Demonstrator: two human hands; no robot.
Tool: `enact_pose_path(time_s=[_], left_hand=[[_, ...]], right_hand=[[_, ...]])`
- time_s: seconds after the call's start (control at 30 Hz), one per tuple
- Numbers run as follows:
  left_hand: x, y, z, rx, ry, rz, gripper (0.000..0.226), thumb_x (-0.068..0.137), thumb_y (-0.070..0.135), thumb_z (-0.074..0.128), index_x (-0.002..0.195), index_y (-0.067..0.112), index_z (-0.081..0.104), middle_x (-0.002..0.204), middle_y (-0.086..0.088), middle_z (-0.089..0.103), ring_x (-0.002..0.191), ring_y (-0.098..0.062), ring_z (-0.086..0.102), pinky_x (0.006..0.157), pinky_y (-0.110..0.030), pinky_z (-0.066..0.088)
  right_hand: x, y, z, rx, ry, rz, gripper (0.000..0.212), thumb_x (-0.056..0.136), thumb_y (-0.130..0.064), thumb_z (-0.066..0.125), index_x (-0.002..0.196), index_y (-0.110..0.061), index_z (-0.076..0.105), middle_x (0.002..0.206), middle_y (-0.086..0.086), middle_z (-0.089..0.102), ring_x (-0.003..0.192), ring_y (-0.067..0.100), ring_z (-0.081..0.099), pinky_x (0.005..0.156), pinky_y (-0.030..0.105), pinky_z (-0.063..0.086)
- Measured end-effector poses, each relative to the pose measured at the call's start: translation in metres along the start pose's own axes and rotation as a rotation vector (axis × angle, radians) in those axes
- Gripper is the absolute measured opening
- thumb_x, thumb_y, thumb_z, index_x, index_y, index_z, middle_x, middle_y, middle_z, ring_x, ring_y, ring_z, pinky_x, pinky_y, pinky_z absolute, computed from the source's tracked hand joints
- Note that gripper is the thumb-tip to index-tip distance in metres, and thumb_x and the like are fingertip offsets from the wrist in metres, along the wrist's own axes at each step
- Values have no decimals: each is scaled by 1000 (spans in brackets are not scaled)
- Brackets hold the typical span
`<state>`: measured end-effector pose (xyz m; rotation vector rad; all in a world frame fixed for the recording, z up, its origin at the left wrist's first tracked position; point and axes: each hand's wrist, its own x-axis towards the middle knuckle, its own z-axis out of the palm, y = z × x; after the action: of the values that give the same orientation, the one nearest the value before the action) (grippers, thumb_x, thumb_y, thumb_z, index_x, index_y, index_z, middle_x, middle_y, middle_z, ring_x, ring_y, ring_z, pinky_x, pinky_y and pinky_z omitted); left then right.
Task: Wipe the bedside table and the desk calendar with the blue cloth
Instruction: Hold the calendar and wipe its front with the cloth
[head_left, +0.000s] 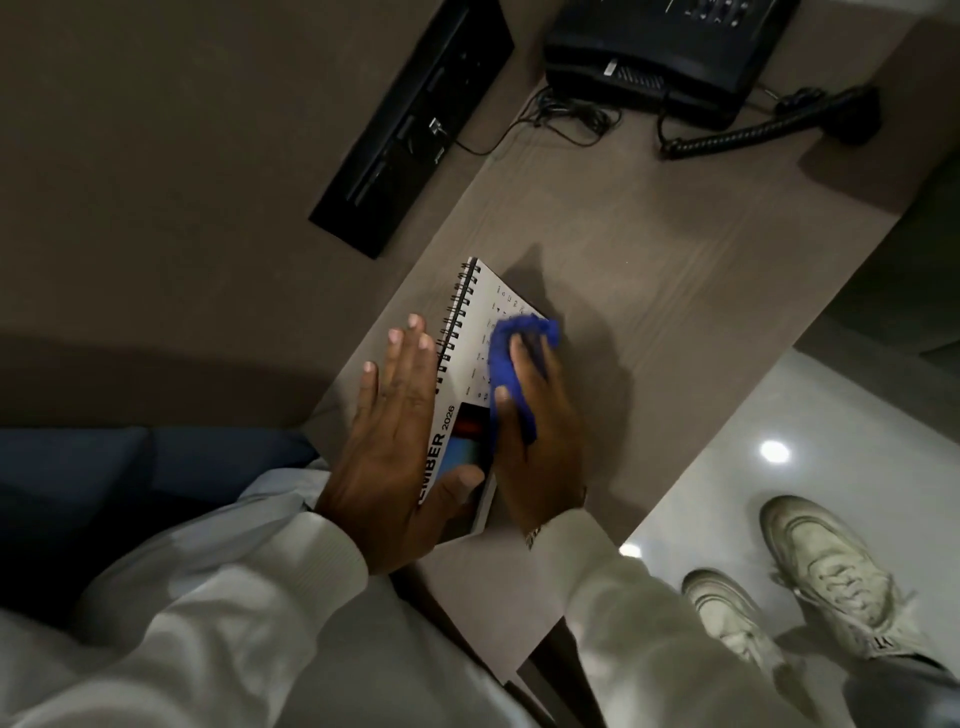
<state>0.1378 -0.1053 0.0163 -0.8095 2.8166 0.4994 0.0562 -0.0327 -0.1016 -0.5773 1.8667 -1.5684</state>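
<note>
Left hand (395, 441) flat, spread on calendar (480, 332) – right hand (540, 441) pinching blue cloth (511, 364), prob. near table (675, 270) edge.

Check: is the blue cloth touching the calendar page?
Touching. In the head view the right hand presses the blue cloth flat onto the desk calendar page, with no gap visible.

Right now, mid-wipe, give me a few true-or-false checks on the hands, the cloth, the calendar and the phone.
1. The right hand presses the blue cloth onto the desk calendar. True.
2. The left hand hangs clear of the calendar. False: it rests on the calendar, thumb across the page.
3. The calendar is spiral-bound. True.
4. The telephone sits on the calendar. False: it stands apart, at the far end of the bedside table.
5. The cloth is red. False: blue.
</note>
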Motion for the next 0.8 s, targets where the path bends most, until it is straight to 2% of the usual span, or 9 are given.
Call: enact_pose_path(time_s=[0.1,0.23,0.33,0.47,0.6,0.63,0.7,0.77,0.8], left_hand=[[0,1,0,5,-2,-2,90,86,70,13,149,11,-13,160,-8,-18,150,-24,-15,121,-52,-1],[0,0,0,-3,0,9,88,86,70,13,149,14,-13,160,-6,-19,150,-23,-15,122,-48,-4],[1,-1,1,8,10,18,87,86,69,14,149,16,-14,160,-3,-20,149,-21,-16,122,-43,-8],[0,-1,1,36,12,2,89,85,71,11,149,14,-15,159,-2,-23,150,-22,-16,121,-41,-10],[0,-1,0,23,5,0,90,86,69,15,149,10,-11,160,-7,-18,150,-23,-13,122,-48,-4],[0,-1,0,17,-1,-1,90,85,70,16,148,13,-13,159,-6,-19,150,-23,-14,121,-50,-3],[1,-2,0,4,-13,8,88,85,71,15,147,18,-18,158,-2,-23,149,-21,-17,121,-49,-4],[1,-3,1,10,-12,19,87,85,70,15,148,19,-17,158,-1,-24,149,-21,-17,121,-48,-5],[0,-4,2,18,-10,21,87,86,69,15,149,17,-15,159,-2,-23,149,-22,-16,121,-48,-5]], right_hand=[[-45,3,2,-100,-28,-97,47,103,-31,44,149,-25,34,162,9,29,151,30,26,120,50,32],[-32,-12,3,-71,-40,-220,46,103,-41,33,146,-26,32,159,15,33,148,30,30,123,31,23],[14,-16,-3,-56,4,-182,45,104,-31,38,148,-33,30,160,13,32,147,27,33,118,39,34],[10,2,-10,-68,-18,-54,47,103,-25,44,149,-19,38,163,10,28,151,27,26,117,50,36],[-53,7,-4,-240,-8,-235,48,101,-27,49,148,-21,38,158,8,31,149,19,19,124,19,8],[-57,5,-1,-208,0,-288,46,101,-30,46,146,-19,41,156,12,34,148,23,24,124,19,9],[-47,-6,3,-84,-30,-312,45,103,-38,38,144,-18,40,156,18,36,148,31,31,123,34,25],[-19,-19,4,-1,-30,-237,46,102,-44,34,144,-24,35,153,22,41,143,35,40,115,50,40],[-4,-22,3,13,-5,-180,46,102,-44,35,144,-25,35,152,22,44,141,35,43,112,50,43]])
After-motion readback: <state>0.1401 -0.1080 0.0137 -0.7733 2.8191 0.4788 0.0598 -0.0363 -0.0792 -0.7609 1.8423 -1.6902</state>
